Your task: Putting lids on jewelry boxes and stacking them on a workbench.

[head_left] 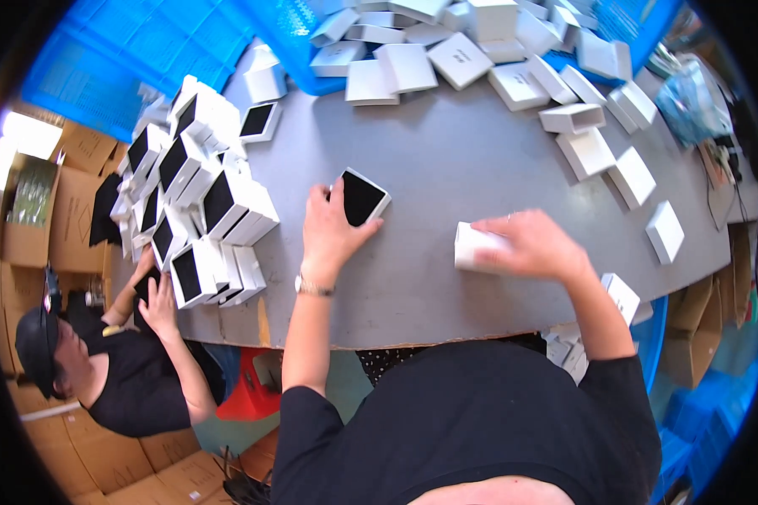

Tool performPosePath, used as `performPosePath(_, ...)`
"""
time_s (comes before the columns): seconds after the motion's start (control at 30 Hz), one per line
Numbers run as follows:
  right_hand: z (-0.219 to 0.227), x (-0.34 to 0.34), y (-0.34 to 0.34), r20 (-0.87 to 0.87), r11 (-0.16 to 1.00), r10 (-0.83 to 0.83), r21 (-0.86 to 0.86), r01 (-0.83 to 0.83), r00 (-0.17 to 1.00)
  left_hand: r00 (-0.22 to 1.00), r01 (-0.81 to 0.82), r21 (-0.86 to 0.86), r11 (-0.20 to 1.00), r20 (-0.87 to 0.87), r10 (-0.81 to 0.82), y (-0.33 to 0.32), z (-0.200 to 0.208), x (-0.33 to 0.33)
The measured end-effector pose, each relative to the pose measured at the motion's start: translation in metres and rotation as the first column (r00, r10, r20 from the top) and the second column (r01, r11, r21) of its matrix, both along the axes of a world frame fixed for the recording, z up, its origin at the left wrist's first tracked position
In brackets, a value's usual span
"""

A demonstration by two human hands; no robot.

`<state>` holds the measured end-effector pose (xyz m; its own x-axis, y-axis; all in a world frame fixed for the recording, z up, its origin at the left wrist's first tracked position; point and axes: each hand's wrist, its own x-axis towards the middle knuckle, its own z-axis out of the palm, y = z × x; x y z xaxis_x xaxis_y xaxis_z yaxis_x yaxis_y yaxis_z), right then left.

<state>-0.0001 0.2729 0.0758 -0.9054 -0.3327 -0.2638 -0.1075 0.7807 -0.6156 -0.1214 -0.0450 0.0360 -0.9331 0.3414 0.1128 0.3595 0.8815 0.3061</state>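
Note:
My left hand point(333, 231) holds a small white box base with a black inside point(364, 199), fingers along its left side and thumb at its near right corner. The base rests on the grey table, black side up. To the right, my right hand point(535, 246) is closed over a plain white box point(472, 246), slightly blurred. Its fingers lie across the top and hide much of it. The two boxes are apart. Beyond the left hand, another white box with a black inside point(258, 122) lies by itself.
Stacked white boxes with black insides point(206, 198) crowd the table's left. A co-worker point(143, 370) sits there, hands on a dark piece. A blue crate point(320, 84) spills white boxes point(459, 61) at the back. More white boxes point(632, 177) and a plastic bag point(693, 101) lie right.

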Motion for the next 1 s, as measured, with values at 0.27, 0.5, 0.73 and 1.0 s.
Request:
performPosePath(0.27,-0.031,0.001,-0.009,-0.471,0.845,-0.231,0.336,0.416,0.851,0.977,0.047,-0.296,0.954,0.212,0.018,0.032,0.037,0.063)
performPosePath(0.5,-0.033,0.011,-0.028,-0.444,0.917,-0.061,0.329,0.226,0.894,0.976,0.204,0.316,0.926,0.003,-0.216,0.022,-0.029,0.034)
performPosePath(0.73,-0.052,0.007,-0.015,-0.515,1.0,0.015,0.014,-0.01,0.857,0.882,0.367,0.485,0.794,0.09,-0.463,0.034,-0.027,0.06)
performPosePath(1.0,-0.048,-0.004,-0.019,-0.564,0.968,0.237,0.064,-0.244,0.791,0.833,0.432,0.446,0.784,0.135,-0.537,0.033,-0.026,0.064)
